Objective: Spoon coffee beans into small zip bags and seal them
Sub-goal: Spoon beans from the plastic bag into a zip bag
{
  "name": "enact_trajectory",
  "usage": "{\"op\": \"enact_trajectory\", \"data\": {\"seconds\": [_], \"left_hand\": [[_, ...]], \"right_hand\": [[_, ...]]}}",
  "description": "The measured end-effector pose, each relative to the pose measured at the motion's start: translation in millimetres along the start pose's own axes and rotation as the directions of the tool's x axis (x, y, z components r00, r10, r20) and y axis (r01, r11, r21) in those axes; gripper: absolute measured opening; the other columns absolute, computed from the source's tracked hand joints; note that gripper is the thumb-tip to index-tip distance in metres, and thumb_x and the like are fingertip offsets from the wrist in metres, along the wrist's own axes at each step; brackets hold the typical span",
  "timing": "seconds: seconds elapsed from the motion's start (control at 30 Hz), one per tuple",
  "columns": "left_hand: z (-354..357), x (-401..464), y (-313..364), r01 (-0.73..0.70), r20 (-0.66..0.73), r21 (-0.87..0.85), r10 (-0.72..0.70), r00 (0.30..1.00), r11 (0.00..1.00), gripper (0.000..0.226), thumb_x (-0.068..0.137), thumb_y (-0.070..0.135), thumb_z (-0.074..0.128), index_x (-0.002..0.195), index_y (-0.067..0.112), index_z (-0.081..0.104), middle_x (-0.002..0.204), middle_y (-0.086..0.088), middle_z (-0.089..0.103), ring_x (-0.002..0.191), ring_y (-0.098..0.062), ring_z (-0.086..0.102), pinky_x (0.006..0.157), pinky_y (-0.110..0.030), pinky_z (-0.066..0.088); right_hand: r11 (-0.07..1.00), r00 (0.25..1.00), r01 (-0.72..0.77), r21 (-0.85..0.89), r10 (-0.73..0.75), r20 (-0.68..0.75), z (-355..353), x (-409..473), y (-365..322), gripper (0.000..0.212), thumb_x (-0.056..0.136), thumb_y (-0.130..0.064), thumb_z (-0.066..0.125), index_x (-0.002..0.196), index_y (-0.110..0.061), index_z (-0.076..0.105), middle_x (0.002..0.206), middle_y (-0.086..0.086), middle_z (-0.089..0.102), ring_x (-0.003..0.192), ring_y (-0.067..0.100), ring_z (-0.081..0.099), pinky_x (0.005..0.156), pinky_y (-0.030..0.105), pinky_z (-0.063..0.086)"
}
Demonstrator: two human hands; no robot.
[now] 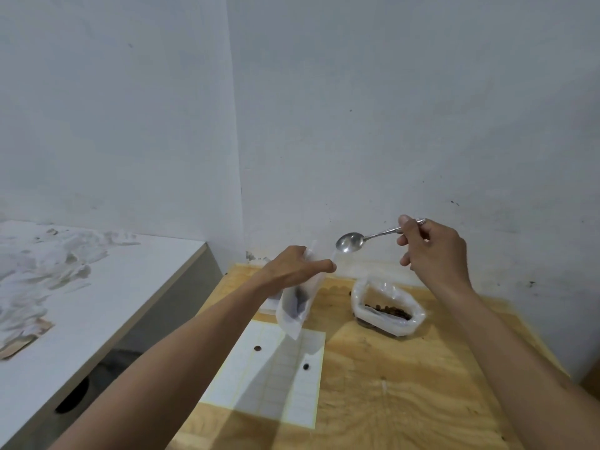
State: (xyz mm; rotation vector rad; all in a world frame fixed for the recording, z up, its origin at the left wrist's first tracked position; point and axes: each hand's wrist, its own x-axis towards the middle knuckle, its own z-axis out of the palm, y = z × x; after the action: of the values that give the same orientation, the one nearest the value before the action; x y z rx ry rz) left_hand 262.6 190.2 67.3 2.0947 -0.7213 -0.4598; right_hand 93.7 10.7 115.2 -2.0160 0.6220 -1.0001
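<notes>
My left hand (297,266) grips the top of a small clear zip bag (297,306), which hangs tilted above the table with some dark beans showing inside. My right hand (428,251) pinches the handle of a metal spoon (350,242). The spoon's bowl looks empty and hovers just right of the bag's mouth. A larger open plastic bag (386,306) of coffee beans stands on the wooden table (406,384), below my right hand.
A white lined sheet (276,384) lies on the table under the small bag, with two loose beans (257,348) on it. A white counter (97,303) with crumpled white material stands to the left. Walls close off the back.
</notes>
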Motion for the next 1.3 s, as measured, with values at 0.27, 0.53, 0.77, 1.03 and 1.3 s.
{"op": "enact_trajectory", "data": {"seconds": [0.27, 0.53, 0.77, 1.03, 1.3], "left_hand": [[3, 9, 0, -0.009, -0.053, -0.043, 0.007, 0.999, 0.999, 0.064, 0.072, 0.065, 0.076, 0.110, 0.016, 0.062, 0.104, -0.004, 0.066, 0.092, -0.021, 0.063, 0.085, -0.041, 0.053], [22, 6, 20, -0.058, -0.036, -0.064, 0.056, 0.998, 0.996, 0.072, 0.065, 0.074, 0.073, 0.101, 0.012, 0.061, 0.096, -0.005, 0.063, 0.086, -0.022, 0.060, 0.080, -0.041, 0.049], [27, 2, 36, -0.054, -0.097, -0.210, 0.034, 0.995, 0.976, 0.062, 0.073, 0.069, 0.076, 0.086, 0.017, 0.044, 0.081, 0.002, 0.040, 0.072, -0.016, 0.042, 0.069, -0.033, 0.031], [44, -3, 66, -0.099, -0.099, -0.265, 0.075, 0.992, 0.959, 0.068, 0.073, 0.072, 0.077, 0.067, 0.024, 0.029, 0.062, 0.008, 0.025, 0.055, -0.013, 0.027, 0.060, -0.028, 0.023], [18, -3, 48, -0.177, -0.173, -0.417, 0.113, 0.978, 0.892, 0.020, 0.093, 0.020, 0.076, 0.086, 0.002, 0.075, 0.090, -0.011, 0.078, 0.067, -0.015, 0.067, 0.069, -0.027, 0.060]], "right_hand": [[0.980, 0.998, -0.058, -0.190, 0.056, -0.012, -31, -12, 44, 0.038, 0.102, -0.039, 0.057, 0.076, -0.016, 0.073, 0.072, -0.004, 0.074, 0.052, 0.012, 0.069, 0.063, 0.025, 0.052], [0.914, 0.922, -0.386, -0.126, 0.387, -0.015, -25, -37, 96, 0.034, 0.097, -0.028, 0.065, 0.068, -0.014, 0.075, 0.064, -0.005, 0.075, 0.056, 0.022, 0.071, 0.066, 0.036, 0.060], [0.841, 0.958, -0.271, -0.469, 0.283, -0.046, -24, -45, 96, 0.075, 0.085, -0.053, 0.074, 0.145, -0.014, 0.049, 0.147, 0.012, 0.049, 0.133, 0.034, 0.049, 0.103, 0.046, 0.046], [0.913, 0.792, -0.350, 0.211, 0.168, 0.587, 22, -66, 37, 0.042, 0.082, -0.015, 0.085, 0.120, -0.019, 0.066, 0.107, -0.003, 0.079, 0.100, 0.016, 0.075, 0.079, 0.025, 0.059], [0.784, 0.750, -0.529, 0.325, 0.254, 0.610, 33, -66, 43, 0.045, 0.078, -0.003, 0.085, 0.119, -0.008, 0.067, 0.104, 0.006, 0.080, 0.093, 0.021, 0.078, 0.077, 0.033, 0.063]]}}
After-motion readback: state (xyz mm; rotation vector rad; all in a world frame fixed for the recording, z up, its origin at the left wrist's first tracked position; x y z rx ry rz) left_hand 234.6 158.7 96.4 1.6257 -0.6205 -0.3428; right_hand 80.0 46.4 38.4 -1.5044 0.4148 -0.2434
